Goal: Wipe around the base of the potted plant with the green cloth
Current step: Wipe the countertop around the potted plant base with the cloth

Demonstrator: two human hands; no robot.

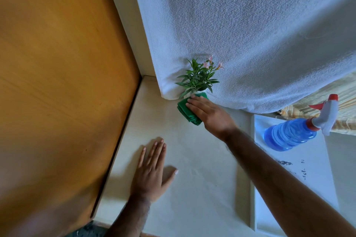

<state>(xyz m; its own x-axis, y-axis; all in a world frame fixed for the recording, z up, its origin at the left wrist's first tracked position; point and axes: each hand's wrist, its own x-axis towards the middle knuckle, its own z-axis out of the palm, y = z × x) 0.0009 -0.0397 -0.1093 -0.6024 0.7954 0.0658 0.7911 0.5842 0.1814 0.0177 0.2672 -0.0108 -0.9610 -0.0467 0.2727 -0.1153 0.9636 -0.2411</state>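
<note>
- My right hand [209, 114] lies flat, fingers together, pressing the cloth [187, 110] onto the surface [202, 188], touching the near side of the plant [198, 79].
- My left hand [152, 171] rests open and flat on the surface, holding nothing.
- I judge the wiping is under way; next the cloth must curve round the pot without tipping it.
- The pale surface meets a white textured wall [250, 34]; a wooden panel [57, 82] stands left, a spray bottle [292, 132] right.

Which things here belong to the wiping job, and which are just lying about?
In the job: green cloth, potted plant, right hand pressing the cloth.
Lying about: blue spray bottle, white textured cover; the left hand only rests flat on the surface.
</note>
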